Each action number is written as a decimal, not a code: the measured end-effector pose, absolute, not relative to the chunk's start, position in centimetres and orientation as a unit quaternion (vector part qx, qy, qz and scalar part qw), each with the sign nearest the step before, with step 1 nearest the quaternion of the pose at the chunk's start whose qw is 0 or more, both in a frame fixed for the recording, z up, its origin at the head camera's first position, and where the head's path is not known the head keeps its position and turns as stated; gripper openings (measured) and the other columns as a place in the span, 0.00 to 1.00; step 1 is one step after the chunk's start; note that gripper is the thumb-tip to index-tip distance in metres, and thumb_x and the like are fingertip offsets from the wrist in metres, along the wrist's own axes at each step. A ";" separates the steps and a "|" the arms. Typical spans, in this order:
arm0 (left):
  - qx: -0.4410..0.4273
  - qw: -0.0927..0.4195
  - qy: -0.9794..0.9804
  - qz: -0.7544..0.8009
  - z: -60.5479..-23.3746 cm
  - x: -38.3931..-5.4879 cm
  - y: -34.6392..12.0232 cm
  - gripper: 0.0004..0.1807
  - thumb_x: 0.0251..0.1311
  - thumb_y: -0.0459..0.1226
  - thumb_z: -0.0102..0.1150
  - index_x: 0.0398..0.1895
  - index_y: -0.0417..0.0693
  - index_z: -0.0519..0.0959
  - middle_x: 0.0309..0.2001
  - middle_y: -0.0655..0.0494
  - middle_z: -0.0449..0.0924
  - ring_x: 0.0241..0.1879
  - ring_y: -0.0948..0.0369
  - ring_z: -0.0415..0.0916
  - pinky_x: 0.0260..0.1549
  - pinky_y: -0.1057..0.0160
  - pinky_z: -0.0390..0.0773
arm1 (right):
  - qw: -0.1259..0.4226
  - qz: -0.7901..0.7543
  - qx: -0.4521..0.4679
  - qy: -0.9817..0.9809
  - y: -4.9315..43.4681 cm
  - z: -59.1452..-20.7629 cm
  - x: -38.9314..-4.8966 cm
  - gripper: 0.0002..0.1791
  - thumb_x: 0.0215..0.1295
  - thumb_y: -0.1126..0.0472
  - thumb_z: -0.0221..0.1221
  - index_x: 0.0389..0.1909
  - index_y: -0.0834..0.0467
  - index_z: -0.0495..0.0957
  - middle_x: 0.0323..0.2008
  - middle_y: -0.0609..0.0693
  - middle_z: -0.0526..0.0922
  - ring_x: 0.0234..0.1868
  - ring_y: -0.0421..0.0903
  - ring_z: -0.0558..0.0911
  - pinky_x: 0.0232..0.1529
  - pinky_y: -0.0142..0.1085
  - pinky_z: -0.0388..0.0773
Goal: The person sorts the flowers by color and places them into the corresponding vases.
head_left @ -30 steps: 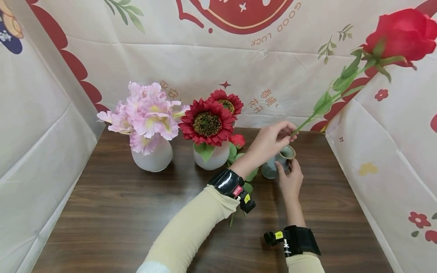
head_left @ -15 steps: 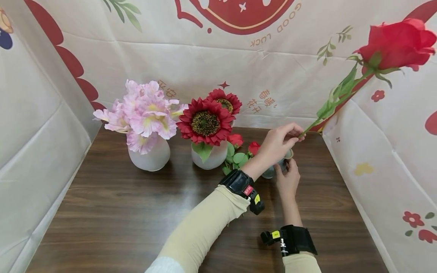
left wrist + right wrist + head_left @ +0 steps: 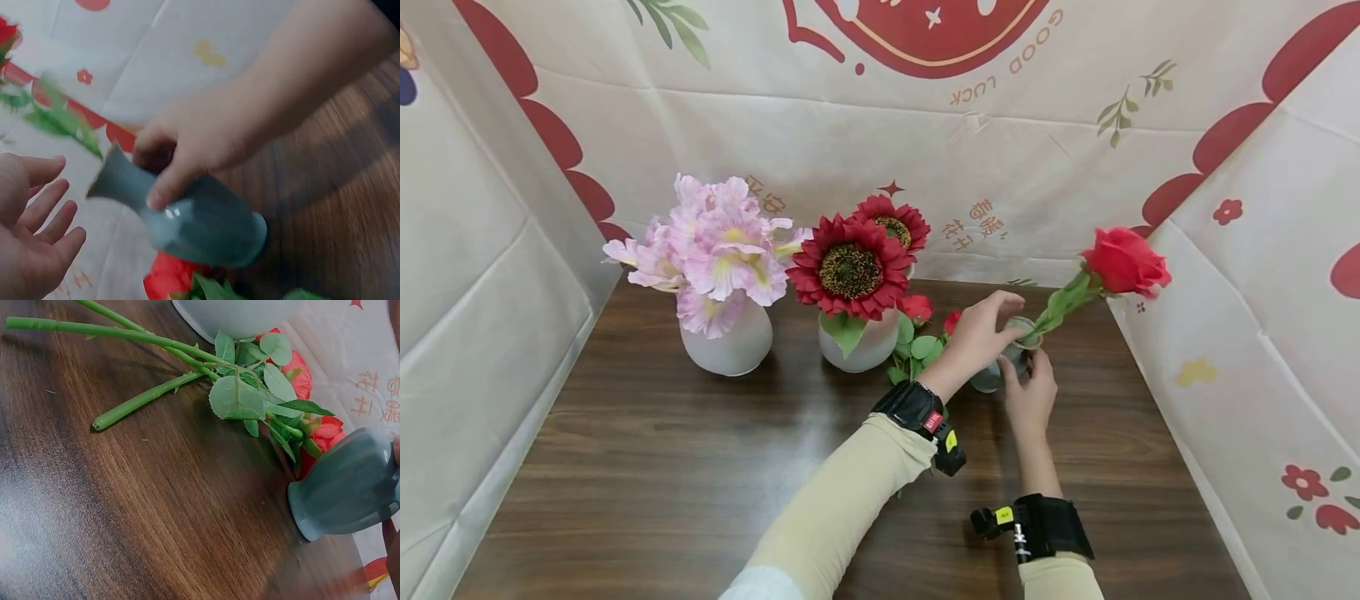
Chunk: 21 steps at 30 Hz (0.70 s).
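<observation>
A single large red rose [image 3: 1126, 262] stands in the small blue-green vase [image 3: 200, 219], its stem going down through the flared mouth and its bloom leaning right. My right hand [image 3: 1032, 400] grips this vase round the neck, thumb on the near side. In the left wrist view the vase's foot is close over the wooden table. Beside the mouth is my left hand [image 3: 977, 337], fingers loosely extended and apart from the stem, holding nothing. Smaller red roses [image 3: 300, 375] with green stems [image 3: 144, 403] lie on the table left of the vase, partly hidden by my left arm.
A white vase [image 3: 730, 343] with pink flowers [image 3: 722, 242] stands at the left. Nearer the middle, another white vase [image 3: 868, 343] holds dark red sunflowers [image 3: 852, 271]. Printed cloth walls [image 3: 850, 133] enclose the back and sides of the wooden table [image 3: 662, 467].
The large rose has come down from high at the upper right into the vase's mouth. My left hand has let go of its stem. The right hand keeps its hold on the vase.
</observation>
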<state>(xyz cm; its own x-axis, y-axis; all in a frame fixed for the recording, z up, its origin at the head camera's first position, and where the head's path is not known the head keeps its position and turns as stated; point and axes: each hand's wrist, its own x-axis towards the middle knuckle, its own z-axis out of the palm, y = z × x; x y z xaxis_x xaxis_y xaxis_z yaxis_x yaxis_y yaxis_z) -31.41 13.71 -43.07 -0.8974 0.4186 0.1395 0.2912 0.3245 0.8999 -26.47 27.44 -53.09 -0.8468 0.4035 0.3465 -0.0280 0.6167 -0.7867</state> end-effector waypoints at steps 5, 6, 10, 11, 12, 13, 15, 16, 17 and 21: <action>0.201 0.065 0.814 0.541 -44.5 -31.5 12.2 0.24 0.66 0.36 0.62 0.65 0.50 0.72 0.63 0.56 0.79 0.63 0.60 0.76 0.56 0.66 0.79 | 0.266 0.420 -0.108 -0.861 27.5 -53.1 -26.6 0.25 0.65 0.64 0.65 0.60 0.70 0.72 0.57 0.70 0.77 0.61 0.66 0.76 0.63 0.59 0.73; 0.198 0.065 0.814 0.542 -44.8 -31.5 11.9 0.23 0.66 0.36 0.62 0.64 0.50 0.72 0.63 0.56 0.79 0.63 0.60 0.76 0.56 0.67 0.79 | 0.265 0.421 -0.110 -0.861 27.5 -53.1 -26.6 0.26 0.65 0.64 0.65 0.60 0.70 0.72 0.58 0.70 0.77 0.61 0.66 0.76 0.64 0.58 0.73; 0.183 0.075 0.809 0.554 -45.6 -31.2 10.7 0.22 0.67 0.36 0.61 0.64 0.48 0.73 0.62 0.54 0.80 0.62 0.58 0.77 0.57 0.64 0.79 | 0.266 0.415 -0.115 -0.863 27.4 -53.1 -26.6 0.25 0.64 0.64 0.65 0.59 0.70 0.73 0.58 0.70 0.77 0.61 0.67 0.76 0.64 0.57 0.73; 0.178 0.082 0.807 0.557 -45.8 -31.1 10.4 0.22 0.67 0.36 0.61 0.64 0.48 0.73 0.62 0.54 0.79 0.62 0.58 0.77 0.58 0.63 0.79 | 0.270 0.411 -0.113 -0.863 27.3 -53.1 -26.6 0.25 0.64 0.64 0.66 0.59 0.70 0.73 0.58 0.70 0.77 0.61 0.67 0.76 0.63 0.57 0.73; 0.171 0.089 0.806 0.560 -46.0 -31.0 10.2 0.22 0.67 0.36 0.61 0.63 0.48 0.73 0.62 0.53 0.79 0.62 0.57 0.76 0.58 0.62 0.79 | 0.274 0.407 -0.111 -0.864 27.3 -53.2 -26.6 0.25 0.63 0.64 0.66 0.59 0.69 0.73 0.57 0.71 0.77 0.60 0.68 0.76 0.63 0.57 0.73; 0.164 0.096 0.806 0.561 -46.1 -30.9 10.0 0.22 0.68 0.36 0.60 0.63 0.48 0.73 0.62 0.53 0.79 0.62 0.57 0.76 0.58 0.61 0.79 | 0.280 0.404 -0.109 -0.864 27.3 -53.2 -26.6 0.25 0.62 0.65 0.67 0.58 0.69 0.73 0.56 0.71 0.78 0.59 0.68 0.77 0.62 0.58 0.74; 0.153 0.107 0.808 0.559 -46.5 -30.5 9.5 0.21 0.68 0.37 0.60 0.63 0.48 0.74 0.62 0.53 0.79 0.62 0.57 0.76 0.59 0.60 0.79 | 0.289 0.406 -0.103 -0.861 27.4 -53.3 -26.7 0.25 0.60 0.66 0.68 0.57 0.69 0.74 0.54 0.71 0.79 0.58 0.68 0.78 0.60 0.58 0.74; 0.149 0.113 0.809 0.557 -46.7 -30.3 9.2 0.21 0.68 0.38 0.60 0.63 0.48 0.74 0.62 0.53 0.79 0.62 0.56 0.76 0.59 0.59 0.78 | 0.291 0.406 -0.103 -0.860 27.4 -53.4 -26.7 0.26 0.60 0.66 0.68 0.57 0.69 0.75 0.54 0.71 0.79 0.58 0.68 0.78 0.60 0.59 0.75; 0.145 0.118 0.811 0.555 -47.0 -30.1 8.9 0.21 0.68 0.38 0.60 0.63 0.48 0.74 0.62 0.52 0.79 0.62 0.56 0.77 0.59 0.59 0.78 | 0.291 0.406 -0.105 -0.860 27.4 -53.4 -26.7 0.26 0.59 0.66 0.69 0.57 0.69 0.75 0.54 0.70 0.80 0.58 0.67 0.79 0.60 0.58 0.75; 0.127 0.129 0.812 0.555 -48.0 -29.2 7.6 0.20 0.68 0.40 0.61 0.61 0.46 0.75 0.60 0.51 0.80 0.61 0.54 0.78 0.58 0.59 0.79 | 0.286 0.420 -0.112 -0.854 27.5 -53.5 -26.9 0.24 0.59 0.66 0.69 0.56 0.69 0.76 0.53 0.69 0.80 0.58 0.65 0.80 0.60 0.57 0.76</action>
